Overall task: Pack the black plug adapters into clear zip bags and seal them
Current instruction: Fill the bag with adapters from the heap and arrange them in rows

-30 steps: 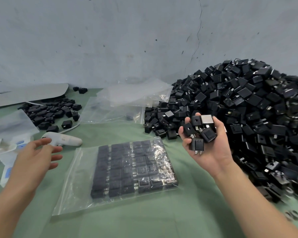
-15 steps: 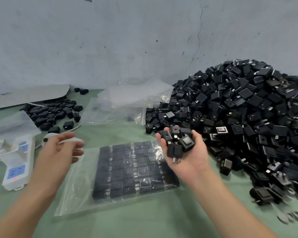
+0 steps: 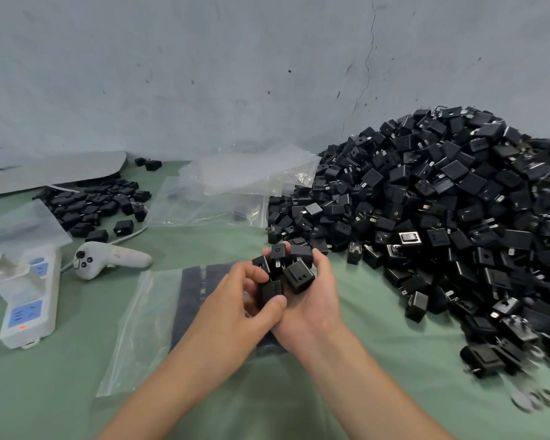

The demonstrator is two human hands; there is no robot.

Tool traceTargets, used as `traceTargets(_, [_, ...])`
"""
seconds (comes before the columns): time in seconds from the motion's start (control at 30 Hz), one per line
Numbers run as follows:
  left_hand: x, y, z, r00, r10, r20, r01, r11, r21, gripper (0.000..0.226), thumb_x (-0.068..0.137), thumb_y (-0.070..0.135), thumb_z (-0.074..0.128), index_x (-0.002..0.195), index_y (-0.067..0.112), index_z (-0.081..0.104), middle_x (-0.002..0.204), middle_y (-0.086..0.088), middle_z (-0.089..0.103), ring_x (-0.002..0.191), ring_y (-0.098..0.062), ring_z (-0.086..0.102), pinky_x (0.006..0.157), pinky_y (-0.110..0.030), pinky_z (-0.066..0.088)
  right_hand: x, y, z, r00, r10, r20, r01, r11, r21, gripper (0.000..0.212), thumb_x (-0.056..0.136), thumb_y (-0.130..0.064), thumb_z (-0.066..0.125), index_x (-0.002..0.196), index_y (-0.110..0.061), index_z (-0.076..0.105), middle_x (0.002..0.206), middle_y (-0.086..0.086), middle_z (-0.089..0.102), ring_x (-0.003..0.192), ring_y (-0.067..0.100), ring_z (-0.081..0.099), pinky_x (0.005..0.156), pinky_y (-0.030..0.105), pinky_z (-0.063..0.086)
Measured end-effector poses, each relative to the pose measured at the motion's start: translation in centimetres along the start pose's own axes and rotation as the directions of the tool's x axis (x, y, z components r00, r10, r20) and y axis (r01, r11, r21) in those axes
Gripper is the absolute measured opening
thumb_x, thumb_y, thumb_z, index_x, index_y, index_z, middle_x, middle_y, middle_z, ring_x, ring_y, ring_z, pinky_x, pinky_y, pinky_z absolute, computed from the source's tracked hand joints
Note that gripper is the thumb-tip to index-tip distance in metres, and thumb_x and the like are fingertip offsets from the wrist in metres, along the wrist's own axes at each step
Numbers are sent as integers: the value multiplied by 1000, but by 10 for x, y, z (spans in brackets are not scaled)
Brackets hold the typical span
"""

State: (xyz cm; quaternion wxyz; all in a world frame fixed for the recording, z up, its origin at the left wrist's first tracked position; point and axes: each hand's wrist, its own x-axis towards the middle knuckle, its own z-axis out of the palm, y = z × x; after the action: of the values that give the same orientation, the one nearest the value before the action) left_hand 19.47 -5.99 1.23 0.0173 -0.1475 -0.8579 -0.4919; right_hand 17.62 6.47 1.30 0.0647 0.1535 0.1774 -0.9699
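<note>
Black hard-plastic adapters (image 3: 286,274) sit cupped in the right hand (image 3: 311,300); the left hand (image 3: 235,306) pinches one by its flat sides. Likely light, rigid, slick. The bag (image 3: 146,319) lies beneath.

Left hand (image 3: 232,300) moved in, fingers (image 3: 275,304) pinching adapter (image 3: 270,290) from right hand (image 3: 308,300).

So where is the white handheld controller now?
In the head view, the white handheld controller lies on the left, between the white power strip and the clear zip bag.
</note>
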Motion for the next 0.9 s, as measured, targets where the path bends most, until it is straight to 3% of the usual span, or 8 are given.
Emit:
traceTargets(0.1, [-1, 2, 2, 1000, 5, 15, -5, 1000, -11, 31, 84, 40, 69, 104, 44, 46, 96, 32, 59, 74, -1, 62, 65, -11, 45, 3, 0, -1, 1000, -12, -2, 12, 1000, -21, 39, 93, -55, 44, 101, -22, 63, 101, 8, 63, 83, 30, 58, 86, 41, 50])
traceTargets(0.17, [2, 2, -11, 997, 6, -74, -10, 999, -52, 26, 85, 34, 70, 101, 42, 52, 92, 30, 63, 73, 2, 61, 64, -9, 45, 6, -1, -2, 999, -38, -6, 38, 999, 14, 36, 93, -51, 48, 99, -19, 64, 97, 11, 64, 91, 32, 57, 99, 45, 47])
traceTargets(0.23, [8, -4, -42, 971, -40, -236, 10, 992, -126, 21, 88, 32, 70, 101, 40, 56, 92, 27, 68, 77, 5, 64, 64, -12, 47, 10, -6, -5, 998, -68, -13, 68, 997, 30, 37, 93, -50, 54, 94, -16, 68, 93, 14, 68, 91, 35, 62, 89, 45, 54])
traceTargets(0.37, [1, -49, -113, 751, -333, -571, 118, 917, -380, 26, 95, 25, 63, 121, 21, 59, 101, 2, 67, 83, -11, 60, 72, -26, 47, 18, -15, -11, 995, -92, -36, 92, 996, 6, 34, 90, -45, 64, 92, -11, 68, 91, 14, 71, 71, 29, 71, 81, 46, 58])
traceTargets(0.47, [-10, -79, -132, 682, -529, -504, 256, 819, -513, 38, 98, 19, 58, 134, 8, 52, 92, -1, 58, 75, -11, 53, 70, -26, 45, 23, -16, -9, 996, -81, -45, 79, 995, -62, 35, 89, -44, 66, 100, -11, 63, 94, 14, 69, 86, 27, 65, 76, 41, 58])
traceTargets(0.57, [-14, -91, -133, 660, -553, -509, 319, 819, -477, 47, 96, 11, 60, 139, 8, 41, 90, -4, 60, 78, -18, 60, 76, -32, 51, 26, -13, -4, 996, -73, -42, 66, 988, -140, 35, 89, -43, 67, 100, -9, 64, 95, 13, 67, 89, 27, 60, 70, 37, 58])
traceTargets(0.73, [-18, -105, -132, 734, -521, -436, 525, 842, -123, 45, 92, 20, 68, 134, 12, 53, 114, -8, 66, 100, -26, 62, 89, -38, 47, 31, -11, -5, 996, -90, -24, 81, 965, -248, 32, 92, -45, 62, 96, -13, 66, 94, 12, 67, 94, 32, 56, 63, 33, 55])
traceTargets(0.9, [-19, -105, -137, 847, -455, -274, 497, 862, 104, 28, 91, 23, 70, 119, 28, 67, 109, 6, 69, 100, -13, 65, 94, -35, 49, 33, -10, -3, 989, -145, 23, 142, 903, -405, 29, 93, -46, 59, 104, -21, 67, 97, 7, 67, 90, 28, 57, 68, 34, 53])
